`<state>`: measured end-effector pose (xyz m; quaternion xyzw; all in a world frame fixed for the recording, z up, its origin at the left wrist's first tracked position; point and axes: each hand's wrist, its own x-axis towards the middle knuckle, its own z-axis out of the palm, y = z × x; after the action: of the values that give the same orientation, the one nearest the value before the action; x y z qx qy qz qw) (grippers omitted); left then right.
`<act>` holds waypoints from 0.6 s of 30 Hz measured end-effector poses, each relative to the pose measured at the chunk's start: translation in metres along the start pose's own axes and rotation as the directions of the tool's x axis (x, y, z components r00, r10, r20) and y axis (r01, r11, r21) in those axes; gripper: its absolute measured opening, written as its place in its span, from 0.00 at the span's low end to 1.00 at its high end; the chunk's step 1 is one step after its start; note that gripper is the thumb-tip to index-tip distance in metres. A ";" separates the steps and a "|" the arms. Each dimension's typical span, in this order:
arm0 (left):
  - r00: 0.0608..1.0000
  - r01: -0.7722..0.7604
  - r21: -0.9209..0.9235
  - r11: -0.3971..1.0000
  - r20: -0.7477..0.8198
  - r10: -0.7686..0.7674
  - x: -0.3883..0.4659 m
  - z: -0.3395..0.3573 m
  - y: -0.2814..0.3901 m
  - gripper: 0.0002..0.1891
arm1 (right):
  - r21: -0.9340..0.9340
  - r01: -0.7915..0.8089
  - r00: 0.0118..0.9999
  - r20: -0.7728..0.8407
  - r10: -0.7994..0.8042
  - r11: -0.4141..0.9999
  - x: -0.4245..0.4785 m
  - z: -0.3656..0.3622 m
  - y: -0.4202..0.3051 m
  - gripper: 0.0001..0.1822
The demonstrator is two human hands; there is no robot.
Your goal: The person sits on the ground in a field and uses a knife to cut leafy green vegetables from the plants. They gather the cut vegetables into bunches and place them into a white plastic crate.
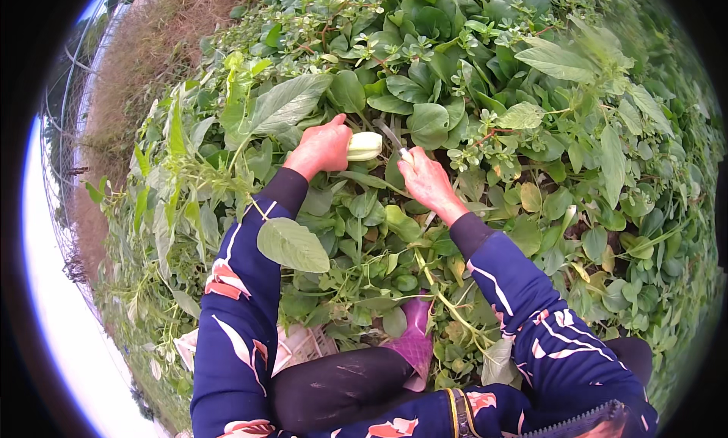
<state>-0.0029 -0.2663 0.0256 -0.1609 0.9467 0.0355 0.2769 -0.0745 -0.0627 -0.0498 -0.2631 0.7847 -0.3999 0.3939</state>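
My left hand [323,145] is closed around a leafy green vegetable, likely bok choy, whose pale thick stem base [364,146] points right toward the knife. In my right hand [427,179] is a small knife with a pale handle [405,156]. Its metal blade [388,132] angles up and left, just right of the stem base and apart from it. Broad green leaves [429,125] of standing plants surround both hands. Most of the held vegetable's leaves cannot be told from the foliage behind my left hand.
A pale plastic crate [307,347] stands by my bent leg [341,384], partly hidden by my left sleeve. My purple boot [415,335] is among the plants. Tall weeds [227,170] rise at left, and a large leaf [293,244] overlaps my left forearm. Dry brown grass [142,57] lies upper left.
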 end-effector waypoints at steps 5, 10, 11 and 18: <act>0.975 0.043 0.099 0.994 0.212 -0.064 0.012 0.017 -0.006 0.21 | -0.133 0.059 0.998 0.038 -0.054 0.989 0.052 0.024 0.013 0.20; 0.981 0.060 0.086 0.994 0.181 -0.075 0.008 0.028 -0.018 0.21 | -0.152 0.034 0.995 0.095 -0.019 0.988 0.076 0.043 0.017 0.21; 0.988 0.053 0.074 0.996 0.142 -0.063 0.006 0.032 -0.022 0.21 | -0.141 0.040 0.993 0.112 -0.024 0.989 0.079 0.046 0.018 0.21; 0.966 0.109 0.074 0.991 0.228 -0.123 0.024 0.026 -0.012 0.18 | -0.378 0.197 0.957 0.276 -0.094 0.905 0.117 0.063 0.042 0.17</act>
<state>-0.0050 -0.2806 -0.0090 -0.2023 0.8974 0.0090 0.3920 -0.0908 -0.1511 -0.1558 -0.4449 0.7717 -0.2224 0.3965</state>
